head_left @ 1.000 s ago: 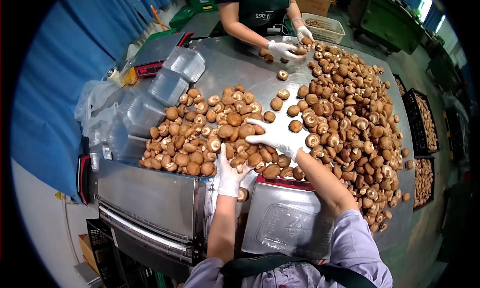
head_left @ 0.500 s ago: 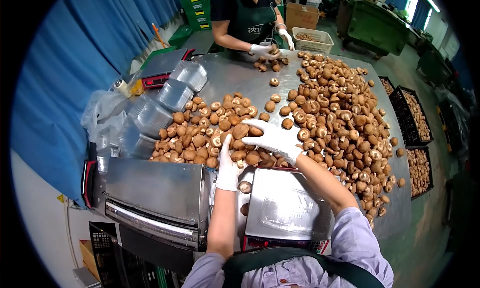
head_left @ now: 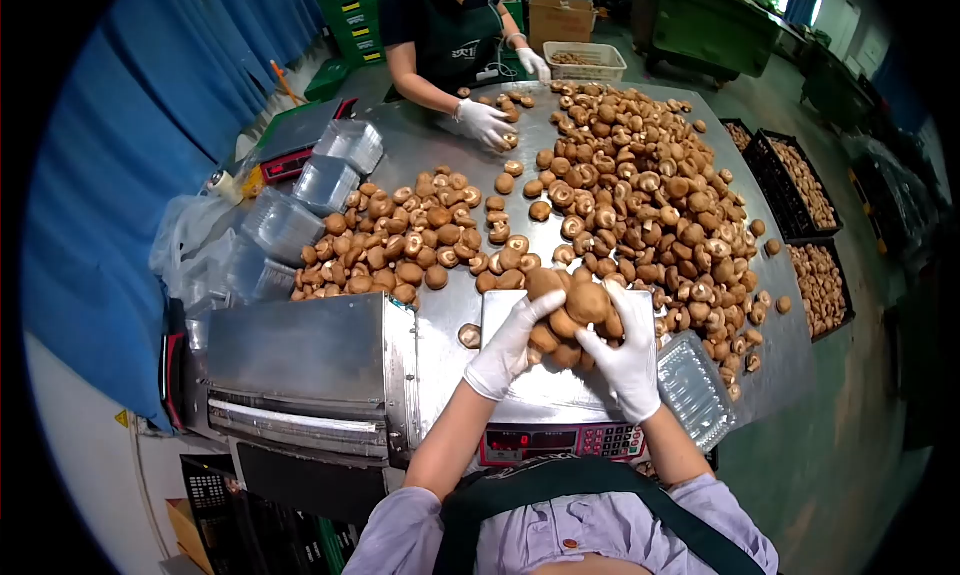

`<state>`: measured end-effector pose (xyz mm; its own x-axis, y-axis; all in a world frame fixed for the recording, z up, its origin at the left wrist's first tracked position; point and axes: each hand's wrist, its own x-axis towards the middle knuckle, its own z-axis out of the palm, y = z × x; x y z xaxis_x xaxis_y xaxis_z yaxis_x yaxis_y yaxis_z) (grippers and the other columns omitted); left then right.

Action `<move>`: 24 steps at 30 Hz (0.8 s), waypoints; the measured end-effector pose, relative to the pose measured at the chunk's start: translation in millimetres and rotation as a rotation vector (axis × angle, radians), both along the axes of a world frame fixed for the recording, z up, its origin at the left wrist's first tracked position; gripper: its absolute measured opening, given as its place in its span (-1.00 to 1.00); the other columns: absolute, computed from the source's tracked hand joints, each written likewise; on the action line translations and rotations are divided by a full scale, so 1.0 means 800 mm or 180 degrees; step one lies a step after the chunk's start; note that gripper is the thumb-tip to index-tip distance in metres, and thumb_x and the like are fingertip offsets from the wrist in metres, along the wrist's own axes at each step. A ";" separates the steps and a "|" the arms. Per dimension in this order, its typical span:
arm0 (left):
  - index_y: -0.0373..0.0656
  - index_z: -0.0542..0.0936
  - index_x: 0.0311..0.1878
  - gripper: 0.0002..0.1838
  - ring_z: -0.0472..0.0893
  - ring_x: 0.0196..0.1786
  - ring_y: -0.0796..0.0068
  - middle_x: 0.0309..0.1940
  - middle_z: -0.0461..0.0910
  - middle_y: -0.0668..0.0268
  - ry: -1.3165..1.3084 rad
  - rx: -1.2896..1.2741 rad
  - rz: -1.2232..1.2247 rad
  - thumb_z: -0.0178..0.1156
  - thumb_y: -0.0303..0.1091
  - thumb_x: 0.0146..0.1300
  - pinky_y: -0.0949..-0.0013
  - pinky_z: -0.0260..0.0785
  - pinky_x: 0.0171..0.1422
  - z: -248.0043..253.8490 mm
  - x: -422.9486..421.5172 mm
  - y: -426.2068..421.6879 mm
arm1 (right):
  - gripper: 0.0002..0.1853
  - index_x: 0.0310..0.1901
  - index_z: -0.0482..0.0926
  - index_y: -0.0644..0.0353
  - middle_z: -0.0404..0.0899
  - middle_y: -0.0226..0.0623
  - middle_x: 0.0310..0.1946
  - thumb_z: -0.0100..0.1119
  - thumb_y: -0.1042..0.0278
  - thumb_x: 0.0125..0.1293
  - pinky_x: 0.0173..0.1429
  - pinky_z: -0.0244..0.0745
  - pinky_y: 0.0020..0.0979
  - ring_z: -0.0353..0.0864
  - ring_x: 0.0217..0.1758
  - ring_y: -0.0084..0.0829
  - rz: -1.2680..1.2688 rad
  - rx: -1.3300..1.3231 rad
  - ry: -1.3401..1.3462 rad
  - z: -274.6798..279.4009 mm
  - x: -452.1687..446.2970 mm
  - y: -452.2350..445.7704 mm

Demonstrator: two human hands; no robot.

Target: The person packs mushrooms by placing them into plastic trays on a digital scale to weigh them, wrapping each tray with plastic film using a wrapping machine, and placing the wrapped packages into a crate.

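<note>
Between my left hand (head_left: 508, 353) and my right hand (head_left: 628, 363), both in white gloves, is a cluster of brown shiitake mushrooms (head_left: 588, 303). My fingers are curled around it from both sides, over the metal platform (head_left: 555, 405) of a weighing scale. Whether the lowest mushrooms touch the platform, I cannot tell. A red display (head_left: 530, 441) and keypad face me on the scale's front. Right of the scale, beside my right wrist, lies a clear plastic tray (head_left: 694, 393). One loose mushroom (head_left: 470, 336) sits left of the platform.
A large mushroom pile (head_left: 650, 195) covers the table's right side; a smaller pile (head_left: 400, 237) lies left. Clear containers (head_left: 284, 227) and a metal-topped machine (head_left: 295, 350) stand at left. Across the table, a person's gloved hand (head_left: 486, 125) is near mushrooms. Black crates (head_left: 820, 287) stand right.
Both my hands have moved from the left pile's edge toward me, bringing several mushrooms over the scale. The clear tray now shows right of the scale. The other person's hand has released mushrooms.
</note>
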<state>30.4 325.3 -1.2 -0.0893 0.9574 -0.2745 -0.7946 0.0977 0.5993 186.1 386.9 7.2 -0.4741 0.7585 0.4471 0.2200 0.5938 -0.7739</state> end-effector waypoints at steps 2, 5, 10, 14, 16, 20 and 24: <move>-0.24 0.33 0.23 -0.46 0.54 0.08 0.38 0.03 0.50 0.20 0.0370 0.0014 -0.0031 0.22 -0.26 0.23 0.38 0.42 0.18 -0.017 0.016 -0.004 | -0.26 0.17 0.41 0.29 0.50 -0.02 0.03 0.52 0.27 -0.09 0.17 0.42 -0.27 0.51 0.07 -0.14 -0.0288 0.0141 -0.0027 -0.026 0.020 -0.020; -0.29 0.43 0.13 -0.53 0.51 0.02 0.51 -0.03 0.52 0.26 0.1635 -0.0112 -0.0127 0.23 -0.29 0.19 0.46 0.38 0.11 -0.048 0.024 -0.004 | -0.28 0.15 0.41 0.24 0.51 -0.03 0.01 0.51 0.25 -0.08 0.11 0.46 -0.28 0.54 0.04 -0.13 -0.0565 0.0236 -0.0047 -0.058 0.034 -0.044; -0.26 0.42 0.22 -0.35 0.56 0.05 0.41 0.02 0.57 0.16 0.3268 0.0202 0.0142 0.38 -0.33 0.03 0.42 0.39 0.17 -0.068 0.019 -0.012 | -0.40 0.04 0.48 0.16 0.47 -0.04 0.10 0.46 0.23 -0.09 0.07 0.47 -0.25 0.50 0.06 -0.09 -0.0678 0.0503 -0.0636 -0.067 0.039 -0.033; -0.19 0.48 0.17 -0.31 0.55 0.12 0.18 0.07 0.53 0.05 0.5002 0.0543 0.0368 0.45 -0.25 -0.11 0.30 0.37 0.24 -0.053 0.011 -0.025 | -0.46 -0.02 0.52 0.15 0.41 0.01 0.16 0.43 0.29 -0.12 0.15 0.41 -0.22 0.43 0.15 -0.04 -0.0407 0.0437 -0.0820 -0.073 0.065 -0.016; -0.19 0.48 0.17 -0.29 0.53 0.14 0.13 0.10 0.51 0.04 0.5233 0.0586 0.0437 0.45 -0.24 -0.13 0.27 0.37 0.25 -0.047 0.004 -0.033 | -0.51 -0.06 0.54 0.16 0.38 0.01 0.18 0.36 0.31 -0.14 0.22 0.36 -0.17 0.38 0.20 -0.03 -0.0291 0.0318 -0.0914 -0.075 0.078 -0.007; -0.22 0.47 0.18 -0.27 0.51 0.15 0.13 0.17 0.46 0.05 0.5114 0.0637 0.0359 0.44 -0.24 -0.14 0.25 0.36 0.24 -0.056 -0.014 -0.045 | -0.34 0.14 0.45 0.13 0.31 0.03 0.25 0.32 0.32 -0.14 0.32 0.27 -0.17 0.30 0.29 0.00 0.0273 0.0140 -0.1022 -0.072 0.091 0.002; -0.26 0.43 0.23 -0.26 0.50 0.16 0.26 0.13 0.50 0.10 0.3710 0.0319 0.0153 0.42 -0.27 -0.09 0.30 0.32 0.26 -0.043 -0.023 -0.055 | -0.25 0.23 0.39 0.09 0.25 0.00 0.30 0.33 0.30 -0.12 0.42 0.13 -0.15 0.19 0.38 -0.01 0.0869 0.0086 -0.1124 -0.058 0.102 0.005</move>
<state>11.7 281.6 -35.6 -0.2739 0.9589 0.0741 0.2393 -0.0067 0.9709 268.0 390.8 -39.4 -0.7825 0.5746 0.2399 0.3004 0.6858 -0.6629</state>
